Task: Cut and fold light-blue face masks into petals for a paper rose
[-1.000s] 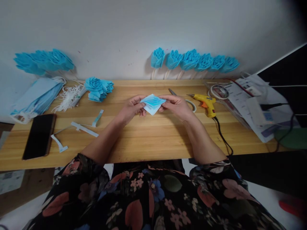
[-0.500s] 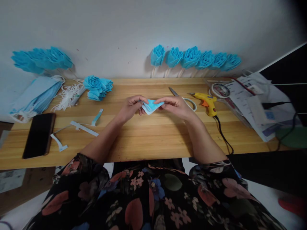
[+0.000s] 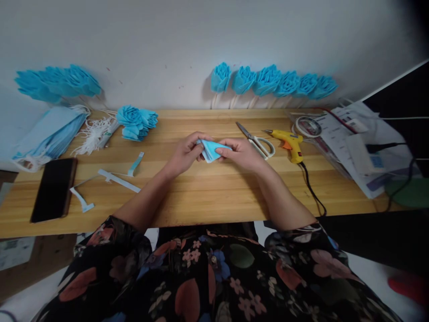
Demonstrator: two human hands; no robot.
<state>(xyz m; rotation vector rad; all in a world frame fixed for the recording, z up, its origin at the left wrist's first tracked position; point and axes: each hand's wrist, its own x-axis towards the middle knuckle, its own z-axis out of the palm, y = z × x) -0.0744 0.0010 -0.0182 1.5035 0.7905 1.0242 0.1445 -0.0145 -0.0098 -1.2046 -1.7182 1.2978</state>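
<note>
A folded piece of blue face-mask fabric is held above the middle of the wooden table, pinched from both sides. My left hand grips its left edge, where several layers show. My right hand has its thumb pressed on the right part of the piece, with the other fingers behind it. Just beyond my right hand lie scissors with white handles. Farther right rests a yellow glue gun with a black cord.
Blue fabric flowers on stems lean along the wall. At left are more flowers, stacked face masks, white ear loops, a phone and cut strips. Papers and a tape roll lie at right.
The blue piece has gone from a downward-pointing triangle to a narrower folded shape. My right thumb has moved down onto it, and more of the scissors shows.
</note>
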